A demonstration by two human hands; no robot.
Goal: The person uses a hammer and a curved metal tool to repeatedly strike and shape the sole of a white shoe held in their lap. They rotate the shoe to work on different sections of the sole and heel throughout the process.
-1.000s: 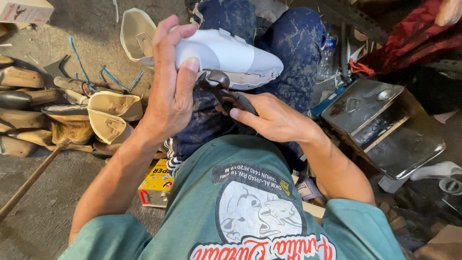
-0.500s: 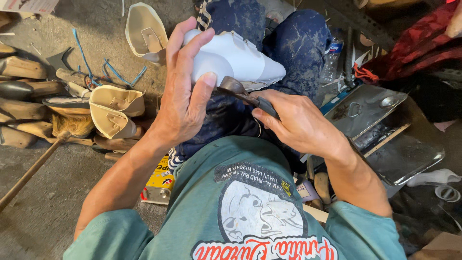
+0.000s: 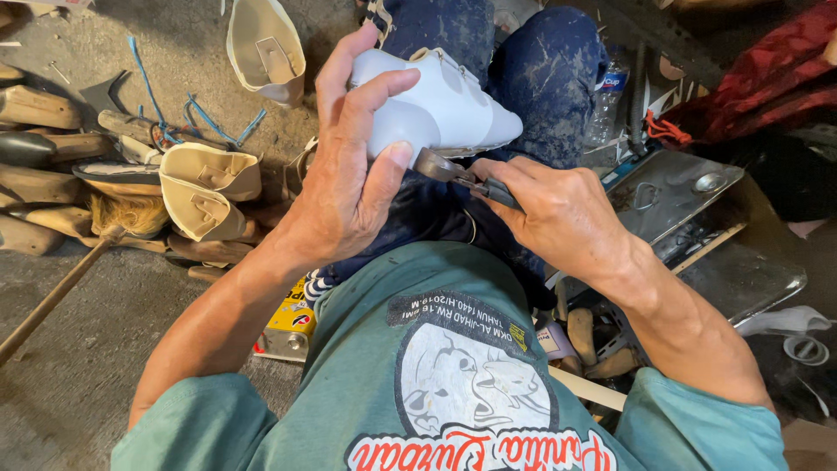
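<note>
The left hand (image 3: 349,187) grasps the white shoe (image 3: 445,109) on the lap, fingers spread over its upper, thumb pressed at its edge. The right hand (image 3: 558,209), at 3 o'clock of the shoe, is clenched around metal pliers (image 3: 458,173), whose tip touches the shoe.

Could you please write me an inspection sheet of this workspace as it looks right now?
Surface: bare, dusty concrete floor; the person sits low, working over their knees.
Job's things: white shoe on the lap; pincers with the head at its edge.
Clutter: cream shoe uppers, wooden lasts, a brush, a yellow tin, metal trays.
Grips: left hand clasps the shoe; right hand closed on the pincers' handles.
Cables: nothing seen; only blue cord on the floor.
Surroundings: red cloth, plastic bottle.
</note>
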